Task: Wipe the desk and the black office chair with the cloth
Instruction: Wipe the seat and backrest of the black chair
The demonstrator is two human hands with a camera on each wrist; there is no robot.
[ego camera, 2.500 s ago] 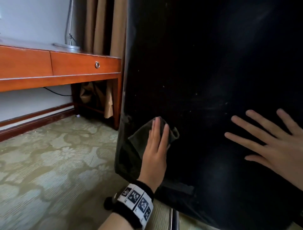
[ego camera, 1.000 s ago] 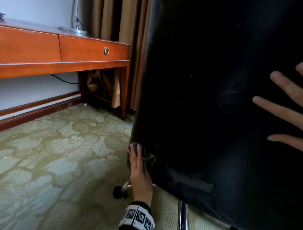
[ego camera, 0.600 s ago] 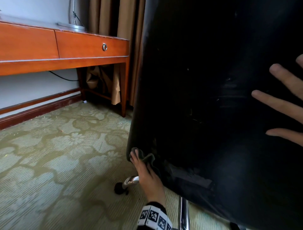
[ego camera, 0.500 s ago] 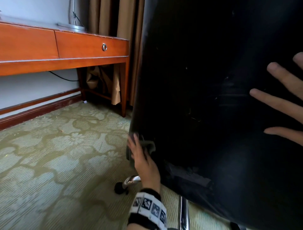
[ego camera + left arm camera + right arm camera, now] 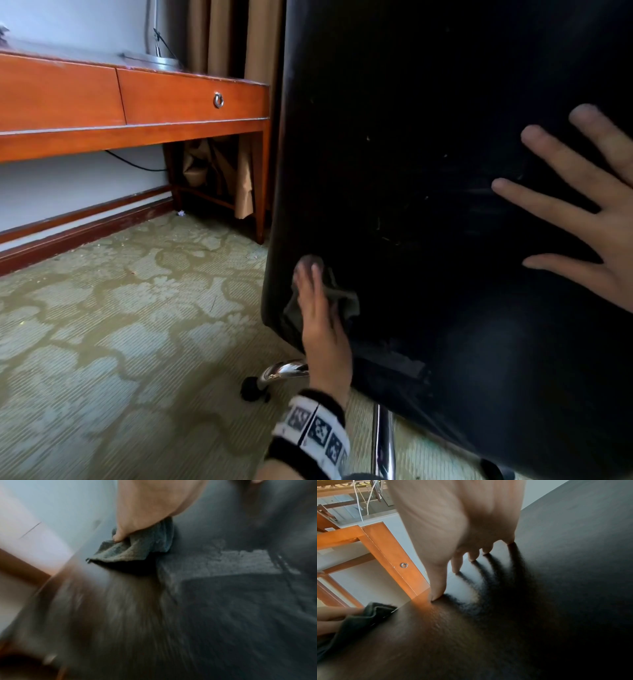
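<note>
The black office chair's back (image 5: 428, 154) fills the right of the head view. My left hand (image 5: 315, 308) presses a dark grey-green cloth (image 5: 346, 301) flat against the back's lower left corner, fingers straight and pointing up. In the left wrist view the cloth (image 5: 137, 547) bunches under my left hand (image 5: 150, 507), beside a worn patch (image 5: 231, 563). My right hand (image 5: 589, 219) lies flat on the chair back with fingers spread and holds nothing. The right wrist view shows its fingertips (image 5: 471, 558) touching the black surface, the cloth (image 5: 359, 618) at lower left. The orange wooden desk (image 5: 137, 102) stands left.
A chrome base leg (image 5: 284, 370) with a black caster (image 5: 253, 392) and a chrome column (image 5: 383, 442) sit under the chair. Patterned green carpet (image 5: 120, 325) covers the floor. Brown curtains (image 5: 233, 41) hang behind the desk; a lamp base (image 5: 154, 61) rests on it.
My left hand slid the cloth down from mid-height to the chair back's lower left corner, then rubbed slightly upward there. My right hand has stayed flat on the back.
</note>
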